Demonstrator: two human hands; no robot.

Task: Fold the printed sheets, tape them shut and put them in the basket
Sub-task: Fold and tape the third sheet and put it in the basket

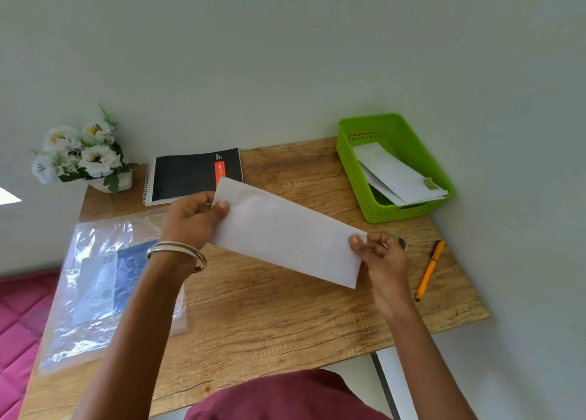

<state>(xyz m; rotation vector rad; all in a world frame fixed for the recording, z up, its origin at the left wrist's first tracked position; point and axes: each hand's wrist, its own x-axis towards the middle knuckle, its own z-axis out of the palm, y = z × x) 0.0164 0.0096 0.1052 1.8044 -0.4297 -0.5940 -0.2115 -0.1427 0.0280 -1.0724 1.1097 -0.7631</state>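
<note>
A wooden table (pixel 253 308) stands against a plain pale wall, with magenta quilted fabric (pixel 19 318) at 8 o'clock. One folded sheet (pixel 285 232) is held above the table's middle, the left hand (pixel 193 219) pinching its 10 o'clock end and the right hand (pixel 380 254) pinching its 3 o'clock end. At 2 o'clock one green basket (pixel 348 165) holds at least two folded sheets; also one notebook (pixel 190 175), one orange pen (pixel 429 270), one flower pot (pixel 111 183), one plastic packet (pixel 95 292).

A folded white sheet (pixel 285 232), a long narrow strip, is held above the bench, slanting from ten o'clock down to four o'clock. The green basket (pixel 347 162) sits at two o'clock, holding folded sheets (pixel 396 175), one with tape (pixel 428 183) at its end.
</note>
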